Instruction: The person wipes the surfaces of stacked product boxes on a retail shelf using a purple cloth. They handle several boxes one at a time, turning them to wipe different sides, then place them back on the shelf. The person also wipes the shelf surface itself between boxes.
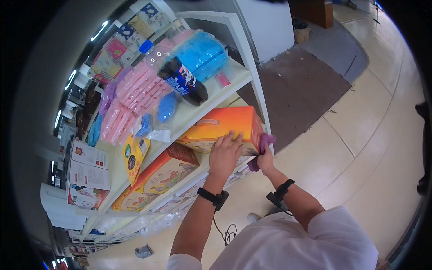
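Observation:
An orange-and-yellow carton point(229, 121) with a carrying handle stands on the shelf under the top board, near the rack's end. My left hand point(224, 153) lies over its front upper edge, fingers spread on the cardboard. In my right hand point(265, 160) is a purple cloth point(267, 141), pressed to the carton's red end face. Part of the cloth hangs below that hand. Further left on the same shelf are similar boxes point(168, 168), partly hidden by the top board.
The top shelf point(189, 126) carries a dark cola bottle point(184, 81), pink plastic packs point(141, 87), blue packs point(202, 54), a yellow pouch point(136, 157) and a white printed box point(89, 172). A white rack post point(254, 77) rises beside the carton. A black cable point(229, 234) hangs between my arms.

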Demonstrator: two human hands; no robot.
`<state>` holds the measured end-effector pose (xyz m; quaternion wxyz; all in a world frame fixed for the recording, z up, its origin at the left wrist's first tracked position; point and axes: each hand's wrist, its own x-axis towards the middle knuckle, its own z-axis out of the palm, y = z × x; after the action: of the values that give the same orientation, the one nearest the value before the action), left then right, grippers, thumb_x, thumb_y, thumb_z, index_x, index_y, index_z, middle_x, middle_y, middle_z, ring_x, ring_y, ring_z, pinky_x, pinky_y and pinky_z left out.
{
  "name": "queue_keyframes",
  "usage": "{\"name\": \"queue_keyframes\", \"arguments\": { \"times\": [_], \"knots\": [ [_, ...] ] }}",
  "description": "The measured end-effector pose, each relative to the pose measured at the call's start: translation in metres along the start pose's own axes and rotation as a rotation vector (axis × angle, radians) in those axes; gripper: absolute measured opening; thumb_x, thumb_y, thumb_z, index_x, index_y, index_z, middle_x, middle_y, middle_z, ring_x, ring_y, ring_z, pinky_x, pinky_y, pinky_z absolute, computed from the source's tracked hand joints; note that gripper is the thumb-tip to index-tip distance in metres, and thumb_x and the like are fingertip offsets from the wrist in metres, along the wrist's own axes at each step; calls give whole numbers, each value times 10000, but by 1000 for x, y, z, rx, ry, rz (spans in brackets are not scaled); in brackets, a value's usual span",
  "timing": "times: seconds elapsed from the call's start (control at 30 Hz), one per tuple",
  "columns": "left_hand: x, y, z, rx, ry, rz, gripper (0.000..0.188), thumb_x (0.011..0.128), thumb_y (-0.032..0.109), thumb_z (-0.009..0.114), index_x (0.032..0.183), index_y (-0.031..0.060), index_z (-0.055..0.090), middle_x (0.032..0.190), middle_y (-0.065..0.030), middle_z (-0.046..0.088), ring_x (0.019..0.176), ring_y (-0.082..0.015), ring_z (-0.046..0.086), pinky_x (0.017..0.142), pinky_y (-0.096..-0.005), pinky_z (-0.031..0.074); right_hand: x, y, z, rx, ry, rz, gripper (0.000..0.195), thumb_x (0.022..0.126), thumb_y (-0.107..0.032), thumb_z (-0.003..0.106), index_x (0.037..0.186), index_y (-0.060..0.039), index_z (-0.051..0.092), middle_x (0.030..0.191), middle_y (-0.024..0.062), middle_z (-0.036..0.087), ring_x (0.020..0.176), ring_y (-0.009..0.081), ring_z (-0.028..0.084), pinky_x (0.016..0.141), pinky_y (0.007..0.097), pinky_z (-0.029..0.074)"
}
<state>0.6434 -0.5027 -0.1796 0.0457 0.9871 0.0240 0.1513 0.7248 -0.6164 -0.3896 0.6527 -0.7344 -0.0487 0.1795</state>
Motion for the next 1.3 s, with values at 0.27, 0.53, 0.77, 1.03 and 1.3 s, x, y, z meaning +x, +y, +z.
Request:
{"name": "queue_keyframes", "arguments": {
  "times": [0.27,0.53,0.77,1.03,1.3],
  "knots": [
    [34,-28,-6,-616,-86,-48,563,940,-88,508,1466,103,567,1423,-200,609,1271,-354,594,1111,-409,450,-12,-128,-26,-38,14,-480,788,830,161,435,1591,13,294,1501,288,480,1356,421,516,1134,394,401],
    [-48,-168,-23,180,13,-484,596,912,254,699,1451,48,548,1390,-263,595,1267,-417,582,1090,-532,439,37,-98,-7,-97,-11,-417,804,810,145,490,1565,122,214,1586,355,314,1498,479,287,1256,455,232],
    [-72,-123,-25,113,-46,-459,563,871,99,649,1427,43,582,1465,-242,544,1262,-397,579,1066,-494,472,-19,-135,48,-25,158,-561,860,882,101,528,1602,98,58,1661,373,1,1555,522,50,1272,499,131],
    [-87,-84,-40,44,-110,-502,735,838,-18,578,1548,136,468,1602,-146,429,1326,-392,545,1075,-473,493,-102,-61,175,-206,-295,-628,868,801,162,483,1612,39,200,1664,357,66,1529,589,35,1253,596,118],
    [-90,-77,-52,-29,-249,-553,931,762,-43,639,1612,206,352,1675,-92,317,1254,-366,619,1029,-435,537,35,-115,79,-139,211,-694,879,782,107,540,1600,53,222,1669,327,147,1548,490,156,1284,480,161]
  ]
}}
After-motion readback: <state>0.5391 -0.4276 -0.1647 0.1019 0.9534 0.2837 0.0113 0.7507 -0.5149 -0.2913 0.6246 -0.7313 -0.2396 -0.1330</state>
